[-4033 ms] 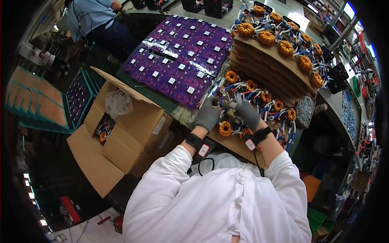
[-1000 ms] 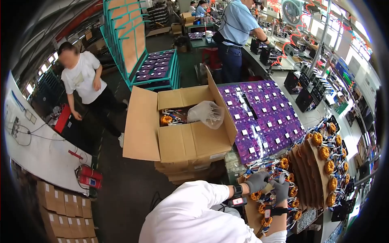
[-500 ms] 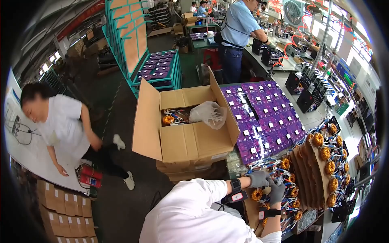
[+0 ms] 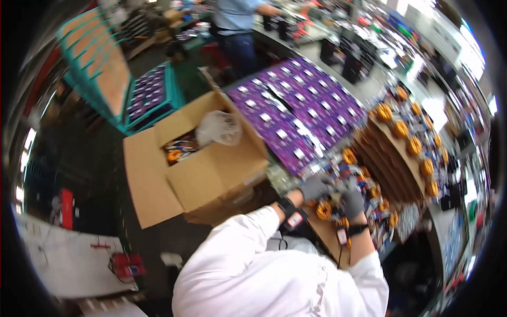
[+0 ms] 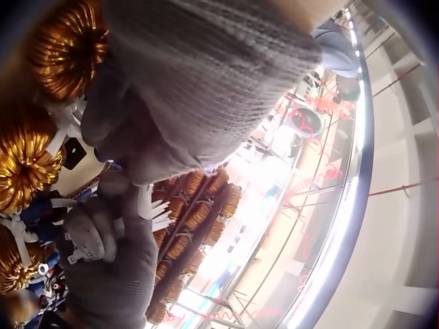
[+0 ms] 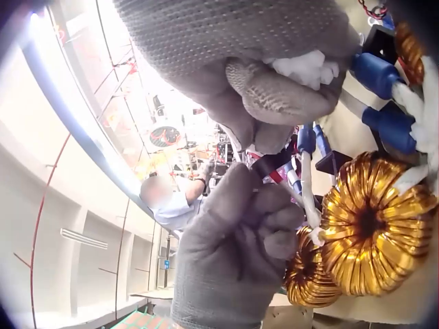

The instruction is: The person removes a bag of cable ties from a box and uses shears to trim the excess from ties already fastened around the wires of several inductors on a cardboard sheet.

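Observation:
Both hands wear grey knit gloves and meet close together over a cardboard sheet (image 4: 327, 239) of copper-wound toroid coils (image 6: 374, 219) with blue, red and white leads. My right hand (image 6: 274, 62) curls its thumb over a bunch of white cable ties (image 6: 305, 68). Their thin ends stick out past the fingers in the left wrist view. My left hand (image 6: 236, 253) lies just opposite, with fingers bent near the right fingertips and the leads. I cannot tell what lies between the left fingers. In the head view, the left hand (image 4: 315, 187) and right hand (image 4: 352, 203) are blurred.
Layered cardboard (image 4: 388, 158) topped with more coils stands to the right. Beyond the hands lie purple circuit boards (image 4: 290, 108) with white squares. A carton (image 4: 211, 169), holding coils and a clear plastic bag (image 4: 218, 128), stands open at left. A person in blue (image 4: 232, 26) stands behind.
The head view has swung right and down, so the scene sits further left and blurs. The walking person in white has mostly left view. Both hands stay together over the coils.

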The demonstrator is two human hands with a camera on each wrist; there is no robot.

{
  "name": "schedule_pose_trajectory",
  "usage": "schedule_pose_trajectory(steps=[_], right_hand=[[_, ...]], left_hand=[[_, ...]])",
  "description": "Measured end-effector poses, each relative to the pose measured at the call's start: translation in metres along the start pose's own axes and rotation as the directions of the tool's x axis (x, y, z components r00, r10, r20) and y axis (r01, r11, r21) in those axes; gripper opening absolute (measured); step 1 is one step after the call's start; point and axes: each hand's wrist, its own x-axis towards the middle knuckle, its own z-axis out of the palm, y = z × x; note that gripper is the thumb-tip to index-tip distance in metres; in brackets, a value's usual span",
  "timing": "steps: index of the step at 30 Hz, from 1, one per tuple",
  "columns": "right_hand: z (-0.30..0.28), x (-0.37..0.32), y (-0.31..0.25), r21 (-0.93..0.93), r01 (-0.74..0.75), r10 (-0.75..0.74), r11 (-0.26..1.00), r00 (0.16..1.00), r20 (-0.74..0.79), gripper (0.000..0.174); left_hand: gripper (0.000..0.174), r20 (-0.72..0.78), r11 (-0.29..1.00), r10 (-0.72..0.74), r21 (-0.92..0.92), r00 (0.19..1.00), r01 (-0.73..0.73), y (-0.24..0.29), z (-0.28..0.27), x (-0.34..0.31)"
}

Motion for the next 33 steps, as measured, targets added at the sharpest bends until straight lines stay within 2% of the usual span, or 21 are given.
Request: schedule_pose_trajectory(steps=[1, 2, 3, 4, 6, 8, 14, 17, 19, 23, 25, 27, 33], right_hand=[[-0.009, 0.003, -0.027, 0.348, -0.508, 0.450, 0.788, 0.861, 0.239, 0.022], [-0.011, 0.004, -0.050, 0.520, -0.583, 0.531, 0.623, 0.805, 0.266, 0.024], [-0.011, 0.005, -0.049, 0.549, -0.587, 0.528, 0.595, 0.800, 0.284, 0.021], [-0.009, 0.005, -0.023, 0.574, -0.655, 0.583, 0.491, 0.737, 0.342, 0.015], [-0.012, 0.006, -0.026, 0.592, -0.656, 0.572, 0.468, 0.736, 0.363, 0.014], [-0.011, 0.006, -0.024, 0.620, -0.664, 0.568, 0.419, 0.724, 0.391, 0.015], [-0.013, 0.006, -0.026, 0.644, -0.661, 0.574, 0.385, 0.718, 0.394, 0.015], [-0.012, 0.007, -0.032, 0.643, -0.660, 0.583, 0.389, 0.717, 0.383, 0.018], [-0.011, 0.008, -0.041, 0.516, -0.665, 0.613, 0.540, 0.731, 0.301, 0.020], [-0.012, 0.008, -0.038, 0.459, -0.670, 0.620, 0.584, 0.733, 0.280, 0.021], [-0.010, 0.008, -0.022, 0.542, -0.663, 0.598, 0.516, 0.732, 0.326, 0.023], [-0.010, 0.008, -0.021, 0.570, -0.657, 0.593, 0.493, 0.733, 0.332, 0.022], [-0.011, 0.009, -0.019, 0.605, -0.663, 0.575, 0.441, 0.726, 0.377, 0.021]], left_hand=[[0.031, 0.022, 1.000, -0.023, -0.005, 0.999, 0.023, -0.009, -0.001, 0.003], [0.026, 0.036, 0.999, -0.042, -0.002, 0.998, 0.042, -0.013, -0.005, 0.005], [0.020, 0.049, 0.985, -0.142, -0.090, 0.989, 0.146, 0.003, -0.006, -0.003], [0.014, 0.056, 0.956, -0.234, -0.168, 0.971, 0.240, 0.020, -0.008, -0.008], [0.008, 0.070, 0.919, -0.302, -0.244, 0.951, 0.310, 0.017, -0.008, -0.006], [0.007, 0.085, 0.915, -0.306, -0.250, 0.948, 0.318, 0.018, -0.008, -0.007], [0.006, 0.059, 0.916, -0.284, -0.279, 0.957, 0.288, 0.010, -0.006, -0.004], [0.007, 0.039, 0.931, -0.275, -0.237, 0.961, 0.276, 0.009, -0.003, -0.002], [0.007, 0.029, 0.940, -0.272, -0.206, 0.962, 0.272, 0.008, 0.000, -0.001], [0.009, -0.002, 0.959, -0.249, -0.139, 0.969, 0.246, 0.013, 0.002, -0.002], [0.009, -0.006, 0.963, -0.247, -0.111, 0.969, 0.245, 0.014, 0.000, -0.003], [0.007, 0.037, 0.942, -0.258, -0.212, 0.965, 0.260, 0.012, -0.002, -0.003], [0.008, 0.014, 0.948, -0.280, -0.154, 0.960, 0.278, 0.010, -0.002, 0.000]])
